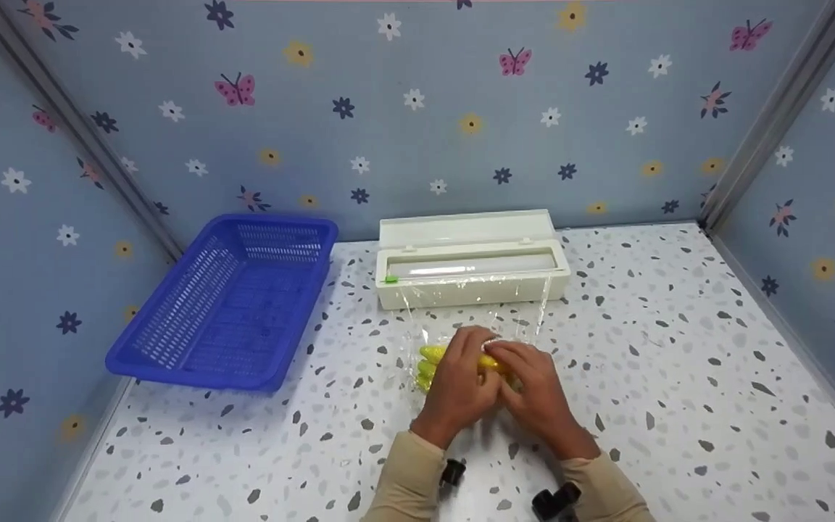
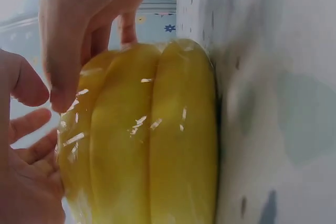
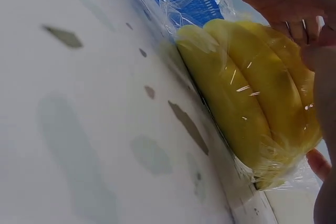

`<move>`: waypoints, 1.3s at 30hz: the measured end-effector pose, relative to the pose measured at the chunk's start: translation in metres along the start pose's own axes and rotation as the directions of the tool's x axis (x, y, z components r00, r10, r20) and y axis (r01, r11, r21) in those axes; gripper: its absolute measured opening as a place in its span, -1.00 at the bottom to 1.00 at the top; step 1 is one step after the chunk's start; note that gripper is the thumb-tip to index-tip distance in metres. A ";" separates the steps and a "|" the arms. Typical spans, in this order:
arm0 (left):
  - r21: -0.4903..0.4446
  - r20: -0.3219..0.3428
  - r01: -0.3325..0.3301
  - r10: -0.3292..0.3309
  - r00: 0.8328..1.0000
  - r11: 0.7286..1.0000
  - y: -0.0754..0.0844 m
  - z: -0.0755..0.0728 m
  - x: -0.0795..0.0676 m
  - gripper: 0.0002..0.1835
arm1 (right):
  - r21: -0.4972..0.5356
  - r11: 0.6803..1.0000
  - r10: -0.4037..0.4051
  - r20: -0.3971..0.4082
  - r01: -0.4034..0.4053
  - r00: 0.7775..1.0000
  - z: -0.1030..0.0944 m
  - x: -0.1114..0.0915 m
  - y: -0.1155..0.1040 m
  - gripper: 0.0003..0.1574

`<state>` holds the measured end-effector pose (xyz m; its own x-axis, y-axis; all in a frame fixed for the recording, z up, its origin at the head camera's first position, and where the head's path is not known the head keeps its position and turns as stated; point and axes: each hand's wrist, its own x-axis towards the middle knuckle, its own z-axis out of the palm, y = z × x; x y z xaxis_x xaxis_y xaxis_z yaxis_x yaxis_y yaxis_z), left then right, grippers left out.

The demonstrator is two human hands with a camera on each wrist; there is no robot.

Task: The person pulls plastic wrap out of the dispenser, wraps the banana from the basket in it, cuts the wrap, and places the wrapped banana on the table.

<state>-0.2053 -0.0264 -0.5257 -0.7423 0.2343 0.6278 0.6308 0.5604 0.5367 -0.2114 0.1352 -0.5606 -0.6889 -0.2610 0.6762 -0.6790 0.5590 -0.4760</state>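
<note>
Head view: banana bunch (image 1: 428, 368) lay on the speckled table (image 1: 649, 348), under clear cling film (image 1: 481, 317). Left hand (image 1: 459, 388) and right hand (image 1: 539, 384) both held the wrapped bunch, fingers curved over its top. Film ran back to a white cling-film dispenser (image 1: 461, 293), lid up. Blue perforated plastic basket (image 1: 243, 312) stood left of it; flowered wall (image 1: 417, 145) behind.
</note>
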 end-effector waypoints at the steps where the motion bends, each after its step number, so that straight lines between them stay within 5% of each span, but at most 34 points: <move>1: -0.037 -0.005 -0.019 0.019 1.000 0.999 -0.003 -0.002 -0.002 -0.53 | -0.006 1.000 0.007 0.003 -0.007 1.000 0.000 0.000 0.000 -0.41; 6: -0.146 -0.074 -0.112 0.102 0.992 0.983 -0.018 -0.016 -0.012 -0.67 | -0.024 1.000 0.008 0.009 -0.007 1.000 0.002 0.001 -0.002 -0.52; 13: 0.062 -0.092 -0.153 0.159 0.983 0.986 -0.039 -0.046 -0.023 -0.87 | -0.026 0.999 0.029 0.016 -0.028 0.999 0.003 0.001 -0.005 -0.55; 15: 0.127 -0.051 -0.125 0.132 0.990 0.984 -0.044 -0.057 -0.027 -0.92 | -0.021 0.999 0.039 0.018 -0.039 0.999 0.002 0.001 -0.006 -0.55; 19: 0.145 0.072 -0.013 0.003 0.997 0.989 -0.056 -0.077 -0.037 -0.63 | -0.015 0.999 0.053 0.020 -0.052 0.998 0.002 0.002 -0.007 -0.55; 25: 0.080 0.254 0.165 -0.181 0.950 0.983 -0.072 -0.093 -0.053 -0.35 | 0.002 0.998 0.063 0.027 -0.063 0.998 0.002 0.001 -0.007 -0.57; 34: 0.084 0.254 0.254 -0.267 0.930 0.964 -0.073 -0.091 -0.054 -0.37 | 0.020 0.997 0.077 0.032 -0.078 0.996 0.003 0.001 -0.006 -0.57; 39: -0.026 0.242 0.304 -0.289 0.926 0.952 -0.072 -0.086 -0.053 -0.40 | 0.030 0.995 0.096 0.043 -0.097 0.994 0.002 0.001 -0.008 -0.58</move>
<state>-0.1918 -0.1476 -0.5486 -0.9247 0.2467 0.2900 0.3807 0.5843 0.7167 -0.2073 0.1292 -0.5568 -0.7610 -0.2399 0.6028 -0.6162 0.5579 -0.5560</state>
